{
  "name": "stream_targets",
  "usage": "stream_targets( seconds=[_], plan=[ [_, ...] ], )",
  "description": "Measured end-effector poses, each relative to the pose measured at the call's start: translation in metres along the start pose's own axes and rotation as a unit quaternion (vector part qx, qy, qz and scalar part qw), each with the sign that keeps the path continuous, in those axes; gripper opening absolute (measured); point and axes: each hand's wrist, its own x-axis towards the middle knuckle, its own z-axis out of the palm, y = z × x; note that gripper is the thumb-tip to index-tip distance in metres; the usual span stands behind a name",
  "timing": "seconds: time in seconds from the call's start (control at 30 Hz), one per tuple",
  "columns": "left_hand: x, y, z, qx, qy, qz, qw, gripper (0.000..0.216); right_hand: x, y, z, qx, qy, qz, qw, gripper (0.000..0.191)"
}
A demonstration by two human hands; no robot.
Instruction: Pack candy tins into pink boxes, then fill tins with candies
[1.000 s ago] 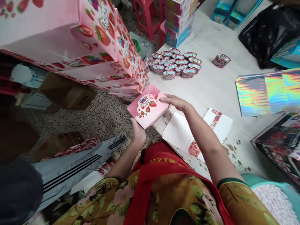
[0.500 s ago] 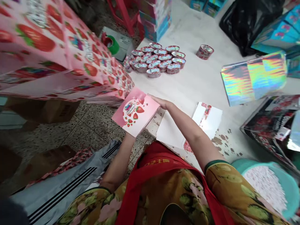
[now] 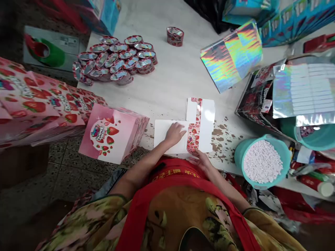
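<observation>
An unfolded carton (image 3: pixel 204 136) lies inside up on the white table in front of me, with a printed strawberry strip across its white card. My left hand (image 3: pixel 175 135) rests over the carton's left white panel, fingers stretched out and holding nothing. At the near edge, by the bottom of the strip, is my right hand (image 3: pixel 201 161). Its fingers are apart and at least one touches the card's edge; whether any lie beneath it is hard to see. To the left, a pink strawberry carton (image 3: pixel 104 134) stands at the end of a row of similar pink cartons (image 3: pixel 49 101).
Several small oval strawberry-printed tubs (image 3: pixel 117 59) cluster at the back left; one more tub (image 3: pixel 175 37) stands apart. Shiny holographic card (image 3: pixel 232 54) lies at back right. A turquoise basin (image 3: pixel 263 162) of small white pieces stands right, near a dark printed box (image 3: pixel 258 94).
The pink strawberry carton has left my hands and now stands beside the row. Both hands have moved right to the unfolded carton. The view has turned right.
</observation>
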Motion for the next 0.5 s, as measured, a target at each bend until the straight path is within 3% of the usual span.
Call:
stream_targets(
  seconds=[0.1, 0.17, 0.27, 0.37, 0.43, 0.5],
  plan=[
    [0.064, 0.04, 0.024, 0.146, -0.043, 0.034, 0.988, 0.036, 0.003, 0.013, -0.009, 0.102, 0.044, 0.068, 0.991, 0.032],
    [0.079, 0.053, 0.037, 0.161, -0.082, 0.009, 0.984, 0.037, 0.007, 0.01, -0.004, 0.168, 0.053, 0.072, 0.982, 0.021],
    [0.071, 0.056, 0.044, 0.0, -0.171, -0.056, 0.984, 0.045, 0.005, 0.006, -0.002, 0.207, 0.03, 0.047, 0.977, 0.019],
    [0.049, 0.06, 0.036, -0.238, -0.313, -0.078, 0.916, 0.058, -0.012, 0.011, -0.009, 0.219, 0.004, 0.024, 0.975, 0.031],
    [0.034, 0.071, 0.026, -0.292, -0.379, -0.069, 0.875, 0.056, -0.027, 0.016, -0.015, 0.24, -0.013, -0.009, 0.971, 0.041],
    [0.022, 0.087, 0.013, -0.293, -0.383, -0.05, 0.875, 0.054, -0.04, 0.016, -0.019, 0.263, -0.029, -0.069, 0.962, 0.05]
  ],
)
